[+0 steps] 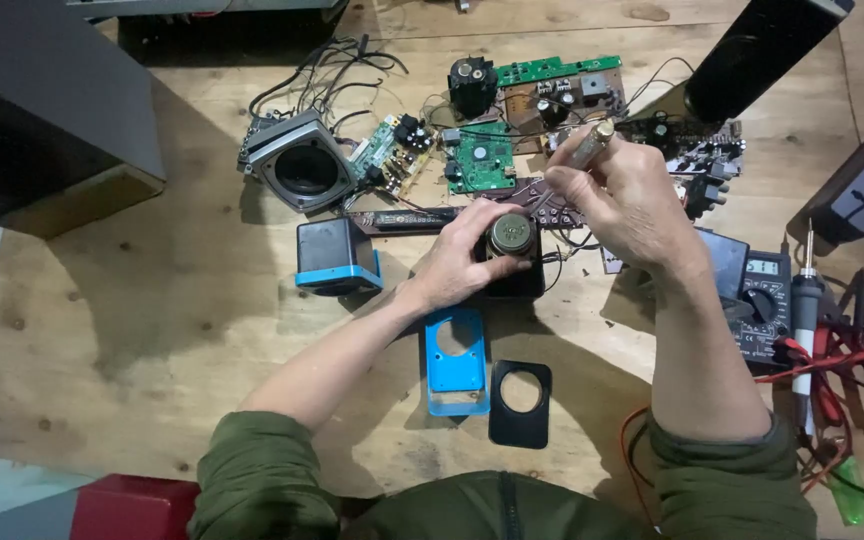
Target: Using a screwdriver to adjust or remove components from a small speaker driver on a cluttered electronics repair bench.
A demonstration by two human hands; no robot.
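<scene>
Both hands are busy at a small black speaker box on the wooden bench.

The left hand (457, 262) clasps the black speaker box (514, 270), fingers wrapped round its round metal driver (511, 235) at mid-table. The right hand (624, 200) grips a screwdriver (586, 148) tight, just above the box. A blue plate (455, 362) and black plate (521, 402) lie near the person; circuit boards (479, 157) sit beyond.
</scene>
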